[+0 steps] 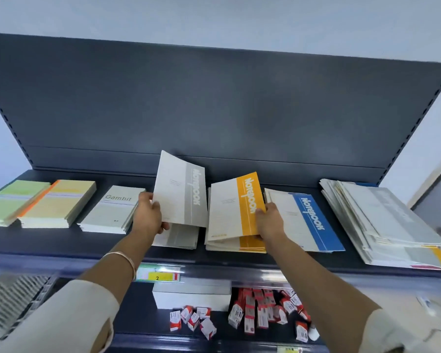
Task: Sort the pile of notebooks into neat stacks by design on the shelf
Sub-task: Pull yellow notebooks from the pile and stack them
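Observation:
My left hand [148, 215] grips a grey-striped notebook [181, 189] by its left edge and holds it tilted up above the low grey-striped stack [178, 238]. My right hand [269, 220] holds the right edge of an orange-striped notebook [229, 207], lifted slightly over the orange-striped stack [250, 244]. To the right lies the blue-striped stack [311, 222]. An unsorted pile of notebooks [382, 220] sits at the far right of the dark shelf [61, 240].
At the shelf's left stand a green stack [8, 202], a yellow stack [59, 202] and a grey "Gambit" stack [112, 210]. The shelf below holds a white box [189, 296] and several small red-and-white packets [260, 309]. A yellow price label [161, 276] sits on the shelf's front edge.

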Demonstrator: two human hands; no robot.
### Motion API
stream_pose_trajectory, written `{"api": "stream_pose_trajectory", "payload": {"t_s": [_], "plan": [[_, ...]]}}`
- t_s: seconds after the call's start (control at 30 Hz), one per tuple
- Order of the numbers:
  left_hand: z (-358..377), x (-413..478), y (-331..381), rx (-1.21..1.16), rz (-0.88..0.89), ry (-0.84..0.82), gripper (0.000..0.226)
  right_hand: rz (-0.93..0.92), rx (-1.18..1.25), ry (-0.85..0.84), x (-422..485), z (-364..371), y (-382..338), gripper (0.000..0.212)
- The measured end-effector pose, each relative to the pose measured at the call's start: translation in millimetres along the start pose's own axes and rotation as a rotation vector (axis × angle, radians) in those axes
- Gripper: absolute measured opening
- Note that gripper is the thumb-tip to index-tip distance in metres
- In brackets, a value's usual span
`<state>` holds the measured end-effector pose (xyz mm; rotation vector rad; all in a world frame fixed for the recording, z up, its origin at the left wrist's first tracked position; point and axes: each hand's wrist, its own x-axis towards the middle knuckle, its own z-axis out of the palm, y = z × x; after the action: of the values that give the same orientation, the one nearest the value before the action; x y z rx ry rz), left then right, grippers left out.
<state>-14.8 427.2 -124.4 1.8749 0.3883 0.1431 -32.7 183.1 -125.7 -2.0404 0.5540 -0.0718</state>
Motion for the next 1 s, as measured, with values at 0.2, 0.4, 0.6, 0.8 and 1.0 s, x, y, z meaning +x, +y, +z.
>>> {"api": "stream_pose_trajectory", "payload": {"t_s": [0.2,0.4,0.6,0.8,1.0], "plan": [[-25,11,-17,0.075,-0.047,0.015,0.025,-0.027,-0.184,0.037,-8,22,7,0.035],[-23,17,-23,0.218,-0.047,-0.019,0.027,-0.093,-0.526,0.033,-10,24,4,0.041],[-22,21,-25,0.306,-0.060,-0.041,0.027,-0.151,-0.775,0.029,-18,20,6,0.036],[-26,23,-24,0.372,-0.025,-0.054,0.026,-0.280,-0.920,0.038,-18,17,3,0.033],[-33,19,-28,0.517,0.013,-0.045,0.025,-0.312,-0.929,0.026,-19,20,-4,0.039]]}}
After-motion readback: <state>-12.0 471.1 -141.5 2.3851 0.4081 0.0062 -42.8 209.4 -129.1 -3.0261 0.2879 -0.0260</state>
